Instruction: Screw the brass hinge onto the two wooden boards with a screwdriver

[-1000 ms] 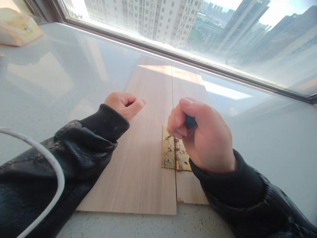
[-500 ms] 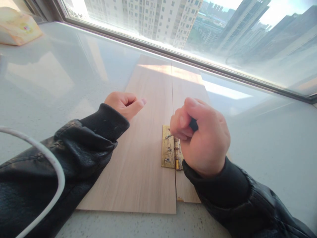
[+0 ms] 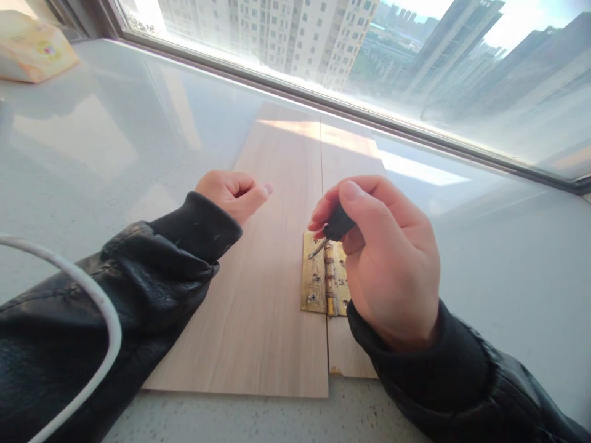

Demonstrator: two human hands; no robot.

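Note:
My right hand (image 3: 392, 258) is closed round the dark handle of a screwdriver (image 3: 339, 223). Its thin metal shaft slants down to the left, and the tip meets the upper part of a brass hinge (image 3: 313, 271). The hinge lies across the seam between a wide wooden board (image 3: 240, 320) and a narrower board (image 3: 351, 354). Screws sit in several holes of its left leaf; my hand covers part of the right leaf. My left hand (image 3: 235, 194) rests on the wide board, fingers curled in, and what they hold, if anything, is hidden.
A pale speckled countertop (image 3: 498, 277) carries the boards. Behind them runs a window frame (image 3: 295, 92). A tissue pack (image 3: 37, 49) stands at the far left. A white cable (image 3: 99, 295) loops over my left sleeve at the lower left.
My right hand has rolled and its fingers have loosened a little, so the screwdriver's handle and shaft now show, along with more of the hinge. The left hand has stayed put.

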